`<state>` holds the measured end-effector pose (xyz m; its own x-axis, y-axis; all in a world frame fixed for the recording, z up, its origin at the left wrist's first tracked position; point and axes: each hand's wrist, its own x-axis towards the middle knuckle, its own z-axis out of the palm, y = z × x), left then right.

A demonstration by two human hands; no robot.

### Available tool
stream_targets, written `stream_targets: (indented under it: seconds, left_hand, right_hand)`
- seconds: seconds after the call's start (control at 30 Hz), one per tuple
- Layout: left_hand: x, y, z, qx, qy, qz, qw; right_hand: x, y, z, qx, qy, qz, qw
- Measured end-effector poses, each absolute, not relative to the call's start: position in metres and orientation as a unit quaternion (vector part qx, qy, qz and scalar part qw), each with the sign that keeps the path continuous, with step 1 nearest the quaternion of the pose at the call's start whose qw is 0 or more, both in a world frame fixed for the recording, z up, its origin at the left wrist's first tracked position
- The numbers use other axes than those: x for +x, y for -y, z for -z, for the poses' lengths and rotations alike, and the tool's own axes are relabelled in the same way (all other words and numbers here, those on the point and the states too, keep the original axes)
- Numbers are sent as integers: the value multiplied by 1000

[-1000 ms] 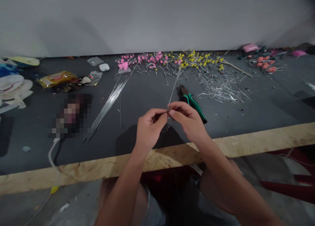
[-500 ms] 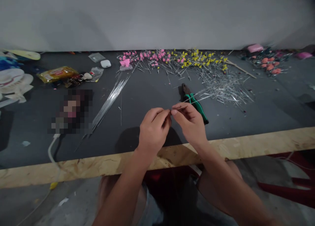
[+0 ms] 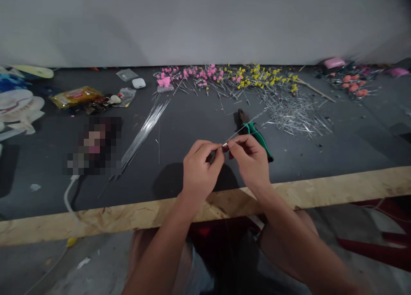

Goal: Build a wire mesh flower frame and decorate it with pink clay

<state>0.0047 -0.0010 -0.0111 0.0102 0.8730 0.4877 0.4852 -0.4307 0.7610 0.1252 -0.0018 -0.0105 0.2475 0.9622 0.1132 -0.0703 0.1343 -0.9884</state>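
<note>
Between my two hands, over the front of the table, is a thin silvery wire (image 3: pixel 236 134) that slants up and right past the pliers. My left hand (image 3: pixel 201 164) pinches its near end with thumb and forefinger. Close beside it, my right hand (image 3: pixel 252 160) has its fingertips closed on the same wire. Green-handled pliers (image 3: pixel 260 137) lie just behind my right hand, jaws pointing away. A heap of short, bent wires (image 3: pixel 295 113) spreads behind and to the right of the pliers. Straight wires (image 3: pixel 144 130) lie in a bundle on the left.
Along the wall lie wire stems with pink tips (image 3: pixel 202 74) and yellow tips (image 3: pixel 261 77). Orange pieces (image 3: pixel 355 85) sit at the far right. On the left are a yellow packet (image 3: pixel 77 97), a white case (image 3: pixel 138 83) and a white cable (image 3: pixel 67 196). A wooden edge (image 3: pixel 112 216) borders the table.
The fingertips of my hands have drawn slightly apart, so the silvery wire between them now shows. My right thumb and fingers have shifted a little to the right.
</note>
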Motion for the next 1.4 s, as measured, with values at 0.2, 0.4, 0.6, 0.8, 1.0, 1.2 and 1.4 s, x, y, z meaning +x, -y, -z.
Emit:
stream_targets:
  seconds: [0.2,0.4,0.6,0.8,1.0,1.2,1.4]
  left_hand:
    - [4,1,9,657,-495,-493,284]
    - [2,0,10,679,-490,-477,268]
    - [-2,-3,11,699,-486,-455,262]
    - [-6,-7,12,660,-488,-472,322]
    - [-8,-11,13,508,-485,-486,519]
    - [-6,-8,5,502,-508,-484,506]
    - [-3,-2,1,598,-513,-446,425]
  right_hand:
    - [127,2,11,-498,439,-446,600]
    - [130,0,18,-466,421,-502,594]
    - [131,-2,19,-452,454,-475,603]
    - [131,-3,15,-443,468,-478,597]
    - [135,-4,15,-457,480,-531,528]
    - [134,0,11,-435,487,-518,553]
    - [139,-1,6,-486,504,-456,549]
